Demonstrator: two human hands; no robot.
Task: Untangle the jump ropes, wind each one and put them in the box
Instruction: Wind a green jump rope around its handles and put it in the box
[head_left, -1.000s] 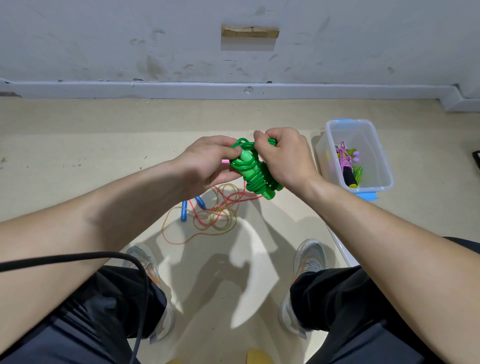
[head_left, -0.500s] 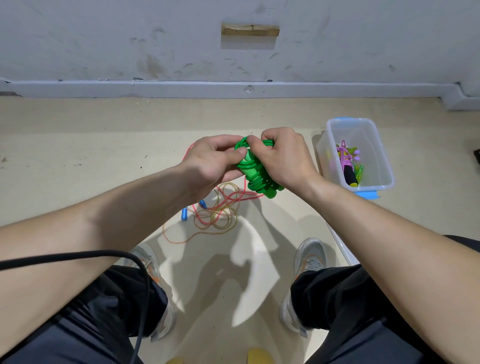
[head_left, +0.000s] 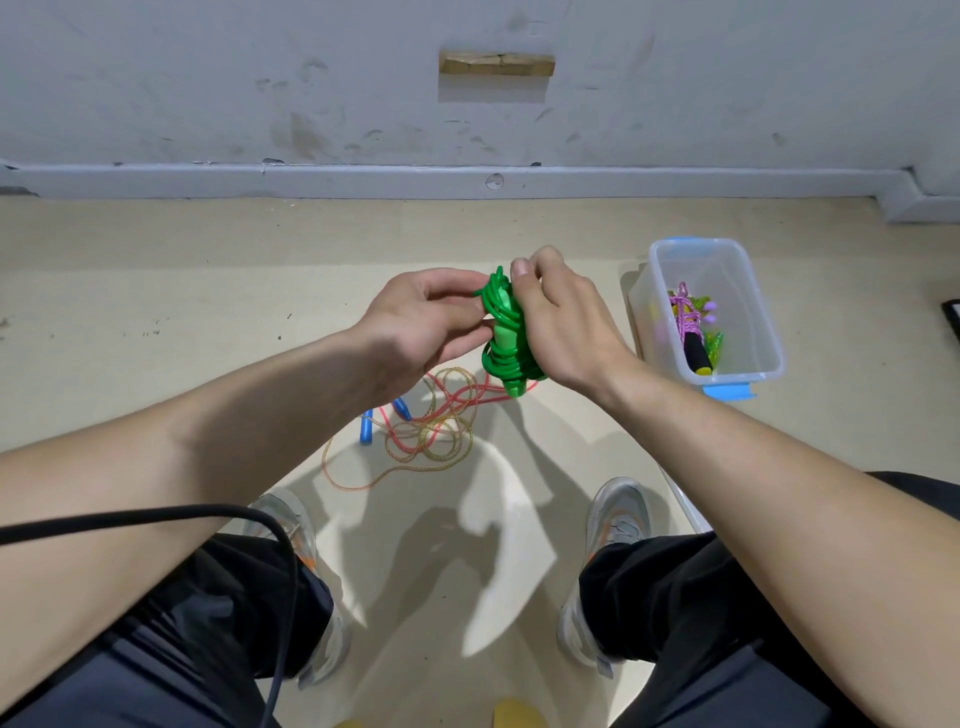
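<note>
Both hands gripped the wound green rope (head_left: 506, 358): left hand (head_left: 421, 317) mid-coil, right hand (head_left: 566, 322) shifted up to the top loop. Winding judged nearly done; box (head_left: 768, 322) next.

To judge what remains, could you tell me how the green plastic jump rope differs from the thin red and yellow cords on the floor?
The green plastic jump rope is wound tight; the thin red and yellow cords sprawl in loose loops. Left hand and right hand grip the green rope; the cords lie on the floor. Neither is in the clear plastic box.
</note>
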